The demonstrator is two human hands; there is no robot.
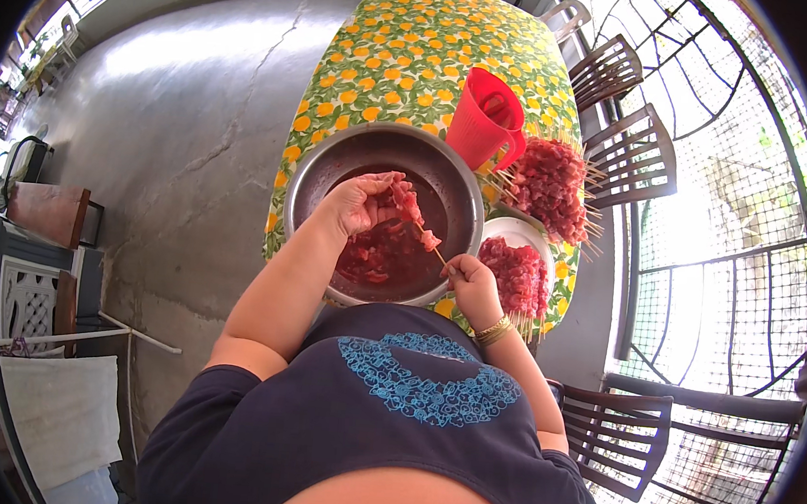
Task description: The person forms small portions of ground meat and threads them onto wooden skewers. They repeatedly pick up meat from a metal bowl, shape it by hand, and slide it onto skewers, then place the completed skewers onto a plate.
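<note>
Over a wide metal basin (304, 187), my left hand (362, 203) pinches raw meat at the upper end of a thin wooden skewer. The skewer (437, 254) slants down to the right, with pieces of raw meat (407, 203) threaded along it. My right hand (473, 286), a gold bracelet at its wrist, grips the skewer's bare lower end at the basin's right rim. Loose cut meat (370, 257) lies in reddish liquid in the basin. Just right of my right hand, filled meat skewers (516, 272) are stacked on a white plate (517, 228).
A larger pile of meat skewers (551, 190) lies farther right. Behind the basin stands a red plastic pitcher (482, 121). The table has a lemon-patterned cloth (411, 39). Dark slatted chairs (631, 156) line its right side by a barred window. Grey floor (205, 123) stretches left.
</note>
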